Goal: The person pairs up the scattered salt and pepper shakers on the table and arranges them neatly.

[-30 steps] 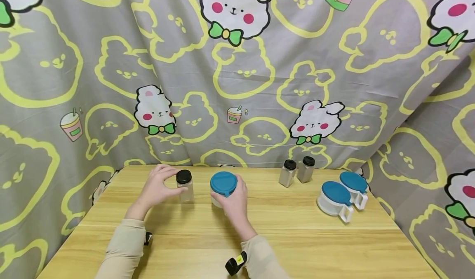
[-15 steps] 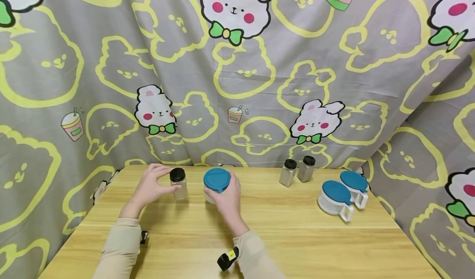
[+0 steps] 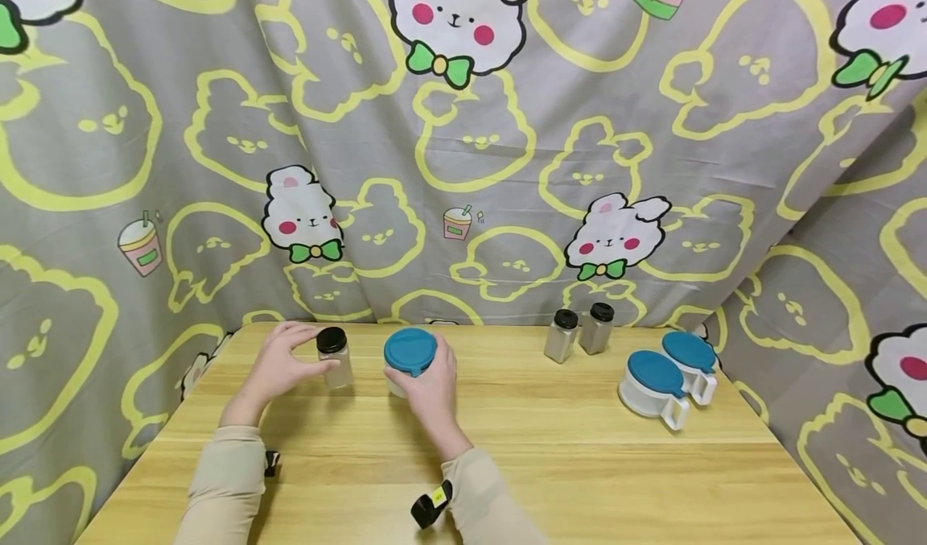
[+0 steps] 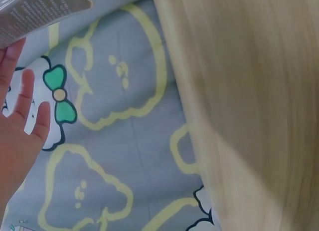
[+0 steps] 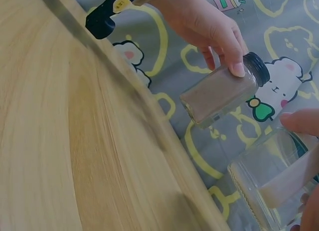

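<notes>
Black-capped square jar (image 3: 335, 347) and blue-lidded jar (image 3: 409, 350): both gripped clear of the wooden table (image 3: 594, 489)

We find the black-capped square jar pinched between thumb and fingers of the left hand (image 3: 278, 360), its base off the wood. One face bears fine print, too small for us to read. Near it, we note the right hand (image 3: 432, 384) grasping the blue-lidded jar by its transparent body, thumb at the lid's near edge. We record two upright square shakers (image 3: 561, 340) near the patterned curtain (image 3: 478, 98); well apart, towards the table's right side, stand two blue-lidded canisters (image 3: 654, 392) with white handles.
</notes>
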